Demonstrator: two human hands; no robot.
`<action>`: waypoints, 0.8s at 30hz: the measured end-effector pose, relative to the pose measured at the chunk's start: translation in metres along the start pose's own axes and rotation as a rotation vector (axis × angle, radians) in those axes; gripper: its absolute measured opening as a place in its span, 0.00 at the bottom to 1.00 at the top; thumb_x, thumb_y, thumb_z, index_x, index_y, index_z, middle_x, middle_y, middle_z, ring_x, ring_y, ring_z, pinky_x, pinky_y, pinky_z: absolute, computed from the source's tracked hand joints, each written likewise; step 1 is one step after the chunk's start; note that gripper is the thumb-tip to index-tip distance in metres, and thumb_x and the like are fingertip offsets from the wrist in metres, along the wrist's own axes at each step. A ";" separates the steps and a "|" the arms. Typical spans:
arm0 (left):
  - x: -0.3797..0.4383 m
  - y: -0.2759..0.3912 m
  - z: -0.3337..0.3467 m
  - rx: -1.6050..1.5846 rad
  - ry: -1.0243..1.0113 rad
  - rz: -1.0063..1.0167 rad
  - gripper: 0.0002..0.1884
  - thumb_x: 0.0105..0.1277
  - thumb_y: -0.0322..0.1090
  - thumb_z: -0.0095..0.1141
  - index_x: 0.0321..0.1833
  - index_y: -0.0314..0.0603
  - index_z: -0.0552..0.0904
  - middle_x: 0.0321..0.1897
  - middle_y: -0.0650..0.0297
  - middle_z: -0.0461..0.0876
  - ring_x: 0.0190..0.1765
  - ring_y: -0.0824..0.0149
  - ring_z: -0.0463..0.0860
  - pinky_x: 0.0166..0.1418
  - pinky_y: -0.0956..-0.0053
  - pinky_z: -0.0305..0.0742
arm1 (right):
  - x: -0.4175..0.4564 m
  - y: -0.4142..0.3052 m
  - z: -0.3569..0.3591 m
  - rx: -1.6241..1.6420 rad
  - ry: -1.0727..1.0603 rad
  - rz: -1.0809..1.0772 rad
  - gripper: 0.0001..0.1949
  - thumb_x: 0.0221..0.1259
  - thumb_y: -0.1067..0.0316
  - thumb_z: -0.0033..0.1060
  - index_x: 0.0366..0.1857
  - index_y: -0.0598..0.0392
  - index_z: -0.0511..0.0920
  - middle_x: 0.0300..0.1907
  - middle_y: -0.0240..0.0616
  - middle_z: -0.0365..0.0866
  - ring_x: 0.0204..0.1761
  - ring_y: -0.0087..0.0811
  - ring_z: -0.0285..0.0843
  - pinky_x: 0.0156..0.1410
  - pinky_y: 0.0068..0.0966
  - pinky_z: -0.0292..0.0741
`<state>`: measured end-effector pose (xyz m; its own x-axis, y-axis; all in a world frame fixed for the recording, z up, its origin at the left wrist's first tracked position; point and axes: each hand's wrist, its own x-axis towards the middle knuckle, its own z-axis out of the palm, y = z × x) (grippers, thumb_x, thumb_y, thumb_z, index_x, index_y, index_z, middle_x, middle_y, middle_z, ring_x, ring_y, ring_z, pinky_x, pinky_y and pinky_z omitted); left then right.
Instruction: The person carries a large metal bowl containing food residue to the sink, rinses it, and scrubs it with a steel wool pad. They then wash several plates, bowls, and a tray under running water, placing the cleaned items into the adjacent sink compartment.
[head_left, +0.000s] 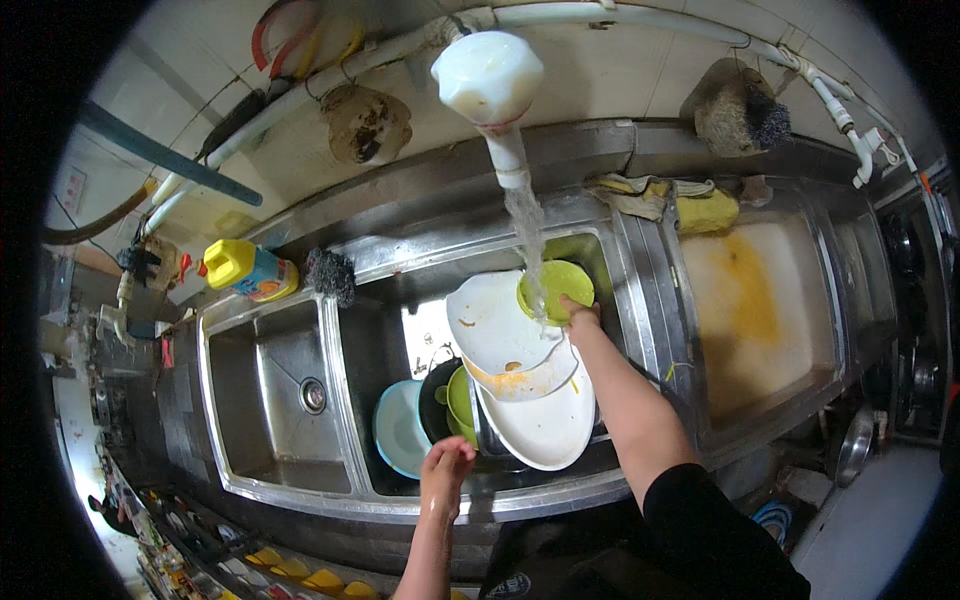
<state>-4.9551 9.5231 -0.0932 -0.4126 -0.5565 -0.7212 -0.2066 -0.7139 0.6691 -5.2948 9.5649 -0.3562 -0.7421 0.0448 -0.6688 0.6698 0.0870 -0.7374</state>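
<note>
My right hand (581, 311) grips the rim of a lime-green bowl (559, 289) under water pouring from a white plastic tap (502, 97). Just left of and below the bowl, white plates (499, 319) with food scraps lie stacked in the middle sink, above a white oval plate (544, 427). My left hand (446, 457) hovers over the sink's near edge with curled fingers, holding nothing that I can see. Near it are a light-blue bowl (401, 427), a black round dish partly hidden, and green bowls (461, 401).
A steel sink basin (277, 405) with a drain is at left; a basin of cloudy water (757, 315) is at right. A yellow detergent jug (247, 270) and steel-wool scourer (330, 276) stand behind. Cloths (645, 196) and a yellow sponge (705, 210) lie on the back ledge.
</note>
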 end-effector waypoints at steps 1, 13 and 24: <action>0.013 -0.004 0.013 -0.021 -0.026 -0.018 0.07 0.70 0.31 0.47 0.44 0.38 0.77 0.35 0.63 0.81 0.37 0.71 0.79 0.47 0.77 0.74 | -0.004 0.006 -0.002 0.018 0.004 -0.015 0.31 0.51 0.69 0.69 0.59 0.50 0.62 0.52 0.38 0.77 0.49 0.36 0.77 0.46 0.36 0.77; 0.128 -0.024 0.124 -0.351 -0.063 -0.101 0.20 0.63 0.37 0.58 0.57 0.44 0.70 0.45 0.58 0.77 0.45 0.55 0.79 0.54 0.57 0.76 | -0.188 -0.049 -0.061 -0.138 -0.323 -0.001 0.23 0.52 0.75 0.66 0.51 0.59 0.67 0.47 0.42 0.76 0.46 0.34 0.77 0.47 0.30 0.77; 0.092 -0.017 0.091 -0.547 -0.255 -0.198 0.28 0.64 0.51 0.56 0.63 0.47 0.69 0.52 0.58 0.78 0.51 0.57 0.80 0.52 0.57 0.78 | -0.215 -0.104 -0.098 -0.302 -0.731 -0.024 0.20 0.55 0.74 0.63 0.53 0.61 0.71 0.48 0.42 0.79 0.48 0.32 0.77 0.53 0.28 0.74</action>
<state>-5.0706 9.5227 -0.1541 -0.6251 -0.3213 -0.7113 0.1548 -0.9443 0.2905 -5.2071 9.6435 -0.1263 -0.4813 -0.6168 -0.6229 0.5407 0.3505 -0.7648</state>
